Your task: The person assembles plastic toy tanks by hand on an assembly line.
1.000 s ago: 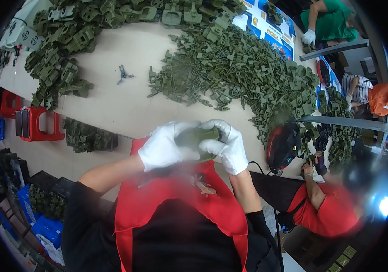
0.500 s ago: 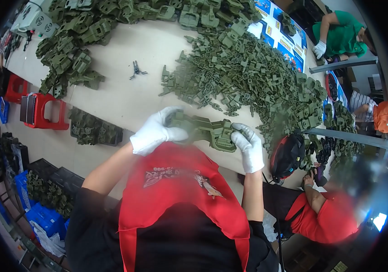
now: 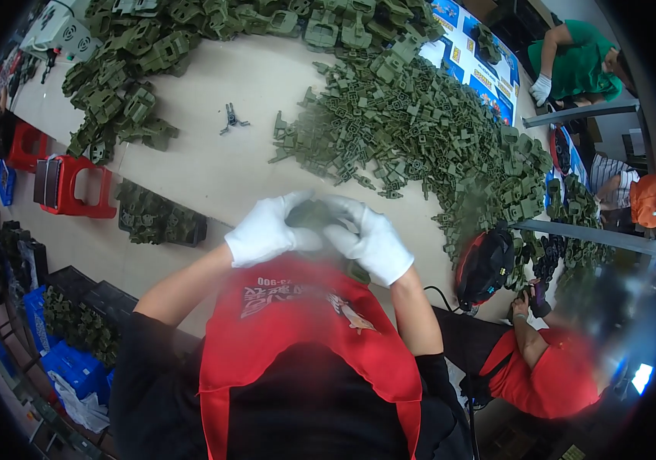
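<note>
In front of my red apron, both my white-gloved hands are closed round an olive-green plastic toy vehicle part [image 3: 311, 215]. My left hand [image 3: 268, 231] grips it from the left, thumb on the near side. From the right, my right hand [image 3: 374, 239] curls its fingers over the same part. The gloves cover most of it, and blur over the middle of the picture hides its detail. Beyond my hands lies a big heap of small green plastic pieces [image 3: 389, 115] on the pale table [image 3: 205, 172]. A small dark forked piece [image 3: 231, 119] lies alone on the tabletop.
Larger green vehicle bodies [image 3: 117, 96] are piled at the far left. A black bag [image 3: 486, 264] sits at the table's right edge. Red stools [image 3: 83, 188] and a blue crate [image 3: 75, 372] stand to the left. A co-worker in red [image 3: 550, 368] is close on my right.
My right hand has moved left along the green part, close to my left hand. The part has turned, so its long right end no longer shows between the hands.
</note>
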The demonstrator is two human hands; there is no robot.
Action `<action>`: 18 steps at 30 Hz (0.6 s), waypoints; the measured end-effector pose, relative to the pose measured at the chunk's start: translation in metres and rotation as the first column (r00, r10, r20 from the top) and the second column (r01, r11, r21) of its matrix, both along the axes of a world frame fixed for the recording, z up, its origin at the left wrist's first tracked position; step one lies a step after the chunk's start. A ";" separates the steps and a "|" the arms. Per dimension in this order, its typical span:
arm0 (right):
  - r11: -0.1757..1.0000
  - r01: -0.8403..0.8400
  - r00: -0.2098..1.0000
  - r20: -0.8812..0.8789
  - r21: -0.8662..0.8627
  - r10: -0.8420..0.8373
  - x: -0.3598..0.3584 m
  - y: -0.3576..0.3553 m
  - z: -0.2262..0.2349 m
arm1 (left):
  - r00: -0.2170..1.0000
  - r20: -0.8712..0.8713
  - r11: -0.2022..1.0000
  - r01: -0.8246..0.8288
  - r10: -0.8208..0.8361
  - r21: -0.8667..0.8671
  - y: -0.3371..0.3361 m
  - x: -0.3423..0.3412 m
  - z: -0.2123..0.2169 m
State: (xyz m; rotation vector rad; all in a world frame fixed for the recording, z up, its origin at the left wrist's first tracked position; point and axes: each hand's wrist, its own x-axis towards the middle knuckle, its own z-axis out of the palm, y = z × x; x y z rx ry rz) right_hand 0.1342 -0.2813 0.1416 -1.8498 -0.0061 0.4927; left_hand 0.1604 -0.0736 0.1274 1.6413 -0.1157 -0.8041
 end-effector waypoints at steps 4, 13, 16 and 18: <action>0.996 -0.040 0.969 -0.241 0.077 0.057 -0.006 -0.009 -0.020 | 0.958 0.175 0.963 0.191 -0.225 0.192 -0.007 0.002 0.014; 0.954 0.202 0.911 -0.401 0.223 -0.099 -0.013 0.001 -0.029 | 0.993 0.034 0.993 0.110 -0.111 0.048 -0.010 0.000 -0.018; 0.963 -0.185 0.980 -0.039 0.195 0.197 -0.005 -0.026 -0.060 | 0.968 0.154 0.975 0.179 -0.198 0.129 -0.011 0.014 -0.001; 0.929 -0.318 0.948 -0.035 -0.188 0.318 0.000 -0.020 -0.036 | 0.963 0.175 0.973 0.181 -0.204 0.141 -0.013 0.017 -0.002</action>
